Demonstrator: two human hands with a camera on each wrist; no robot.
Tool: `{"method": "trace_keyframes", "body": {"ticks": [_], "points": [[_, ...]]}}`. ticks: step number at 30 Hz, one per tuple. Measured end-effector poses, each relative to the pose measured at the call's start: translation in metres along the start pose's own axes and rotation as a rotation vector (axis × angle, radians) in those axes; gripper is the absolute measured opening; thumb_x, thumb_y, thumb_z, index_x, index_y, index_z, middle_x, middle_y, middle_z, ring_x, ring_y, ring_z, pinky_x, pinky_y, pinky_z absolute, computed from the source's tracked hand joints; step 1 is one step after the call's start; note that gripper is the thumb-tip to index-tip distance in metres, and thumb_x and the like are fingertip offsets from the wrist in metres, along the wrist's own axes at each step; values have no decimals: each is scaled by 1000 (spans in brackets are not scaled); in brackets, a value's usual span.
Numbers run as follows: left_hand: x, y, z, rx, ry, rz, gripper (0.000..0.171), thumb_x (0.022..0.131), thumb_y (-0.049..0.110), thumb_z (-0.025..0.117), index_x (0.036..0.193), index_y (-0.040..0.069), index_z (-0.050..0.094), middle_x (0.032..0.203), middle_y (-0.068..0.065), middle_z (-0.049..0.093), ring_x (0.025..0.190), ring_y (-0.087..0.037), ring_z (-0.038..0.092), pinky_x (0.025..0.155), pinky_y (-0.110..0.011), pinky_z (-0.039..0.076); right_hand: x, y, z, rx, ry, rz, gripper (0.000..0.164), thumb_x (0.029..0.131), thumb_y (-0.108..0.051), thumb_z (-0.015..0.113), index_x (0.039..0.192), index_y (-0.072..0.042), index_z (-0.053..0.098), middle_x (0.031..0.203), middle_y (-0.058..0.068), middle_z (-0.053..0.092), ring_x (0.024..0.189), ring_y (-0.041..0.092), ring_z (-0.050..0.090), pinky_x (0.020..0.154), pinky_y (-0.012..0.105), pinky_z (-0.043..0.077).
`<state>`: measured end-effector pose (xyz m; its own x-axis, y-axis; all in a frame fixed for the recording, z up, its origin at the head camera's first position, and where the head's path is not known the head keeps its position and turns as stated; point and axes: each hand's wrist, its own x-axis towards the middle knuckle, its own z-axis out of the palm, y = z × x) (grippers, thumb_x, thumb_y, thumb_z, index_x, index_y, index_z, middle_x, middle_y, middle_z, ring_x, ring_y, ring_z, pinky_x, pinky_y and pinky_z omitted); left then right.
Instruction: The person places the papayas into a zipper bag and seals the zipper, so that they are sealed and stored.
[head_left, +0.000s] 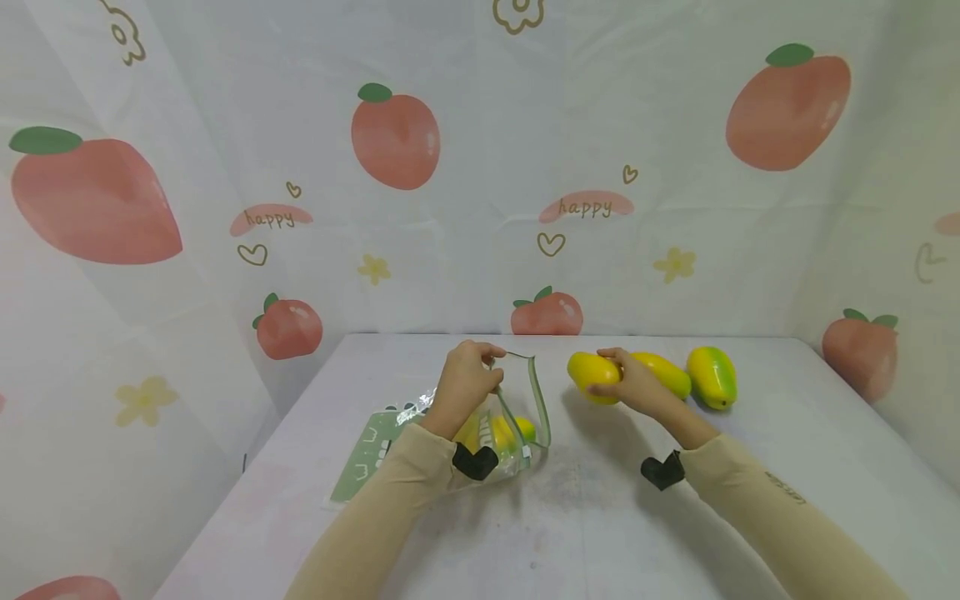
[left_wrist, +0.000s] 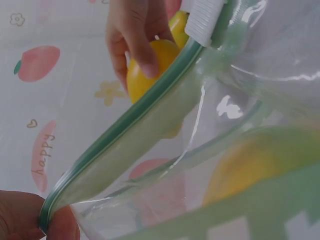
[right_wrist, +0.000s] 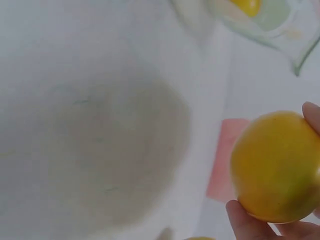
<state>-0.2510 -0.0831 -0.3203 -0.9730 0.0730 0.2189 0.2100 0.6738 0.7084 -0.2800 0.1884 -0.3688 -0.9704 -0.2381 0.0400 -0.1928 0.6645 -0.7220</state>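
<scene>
My left hand pinches the green-edged rim of a clear zip bag, whose mouth gapes toward the right. A white slider sits on the zip in the left wrist view. Inside the bag lies yellow-green fruit, blurred through the plastic; it looks like mango. Over the table, right of the bag's mouth, my right hand grips a yellow mango between thumb and fingers. The same mango shows large in the right wrist view, apart from the bag.
Two more mangoes lie on the table behind and right of my right hand: a yellow one and a yellow-green one. The bag's green printed part spreads left on the white table. A fruit-print cloth hangs behind.
</scene>
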Motion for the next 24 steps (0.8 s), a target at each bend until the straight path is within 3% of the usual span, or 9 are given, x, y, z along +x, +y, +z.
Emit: {"method": "trace_keyframes", "body": {"ticks": [13, 24], "points": [[0, 2, -3, 28, 10, -13, 31, 81, 2, 63, 111, 8, 73, 104, -14, 64, 62, -11, 60, 62, -23, 53, -22, -42, -22, 24, 85, -82, 76, 87, -35, 70, 147, -5, 34, 137, 27, 47, 113, 40, 54, 89, 47, 50], [1, 1, -3, 27, 4, -8, 32, 81, 1, 63, 111, 7, 73, 105, -14, 64, 56, -9, 61, 60, -22, 51, -42, -54, -25, 62, 147, -123, 76, 87, -37, 71, 148, -10, 34, 141, 19, 44, 104, 34, 54, 79, 33, 50]]}}
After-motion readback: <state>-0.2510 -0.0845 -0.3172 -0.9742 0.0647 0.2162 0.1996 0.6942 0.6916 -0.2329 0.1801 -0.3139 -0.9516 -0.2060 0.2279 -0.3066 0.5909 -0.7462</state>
